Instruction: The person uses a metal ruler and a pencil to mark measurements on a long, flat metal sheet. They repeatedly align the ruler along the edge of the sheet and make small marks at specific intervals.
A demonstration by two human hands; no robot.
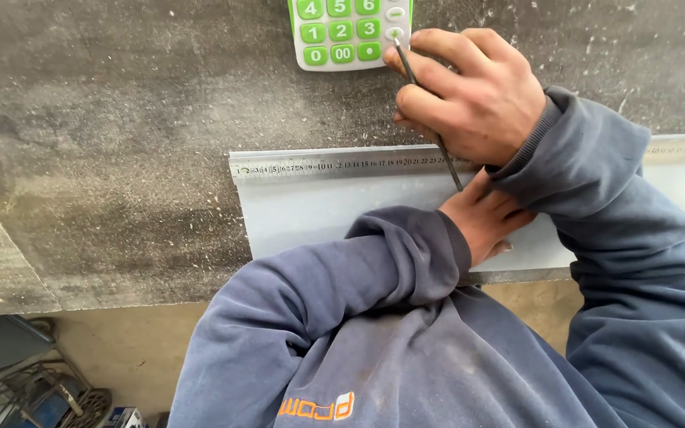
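My right hand (473,91) is shut on a thin dark pencil (447,162), and the pencil's upper tip touches a key at the right edge of a white calculator with green keys (342,36). My left hand (485,222) lies flat on a wide grey metal ruler (319,202), partly hidden under my right wrist. The ruler rests on a dark stone slab (120,158), with its graduated edge facing away from me. Both arms wear blue-grey sleeves.
The slab's near edge (120,301) runs across the lower part of the view, with a seam line at the far left. Below it, on the floor at bottom left, lie cables and tools (41,392).
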